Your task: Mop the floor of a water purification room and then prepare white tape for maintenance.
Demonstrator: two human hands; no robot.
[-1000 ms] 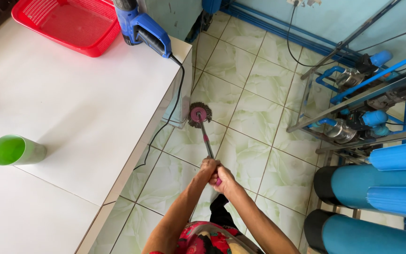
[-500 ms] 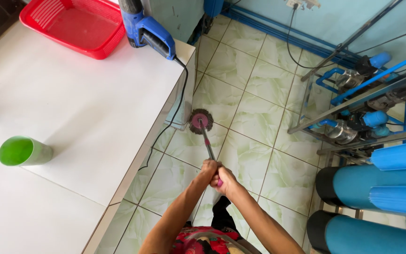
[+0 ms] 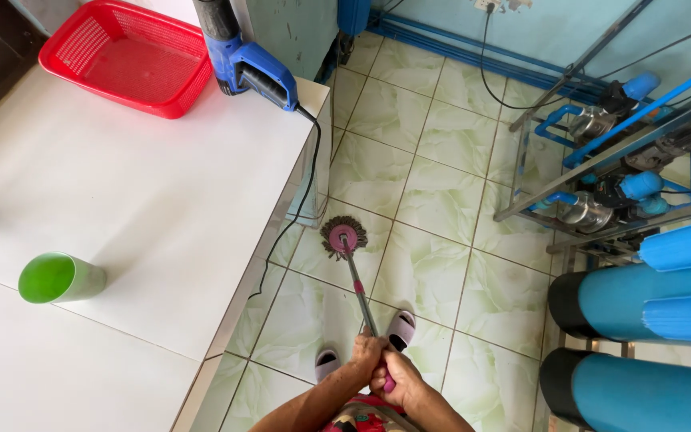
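While both hands wrapped tight around the mop handle (image 3: 359,292), the left hand (image 3: 365,358) sat just above the right hand (image 3: 397,382), and the two touched. Each grip was closed on the handle. Out ahead of the grip, the round mop head (image 3: 343,237) lay flat on the green tiled floor (image 3: 433,200), close to the edge of the white surface (image 3: 137,208). Two slippers (image 3: 400,328) showed right beside the grip. Far off to the left, a green cup (image 3: 59,278) lay on the surface, and a red basket (image 3: 125,58) sat well beyond it.

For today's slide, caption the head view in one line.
Both hands grip a mop on the green tiled floor beside a white table.
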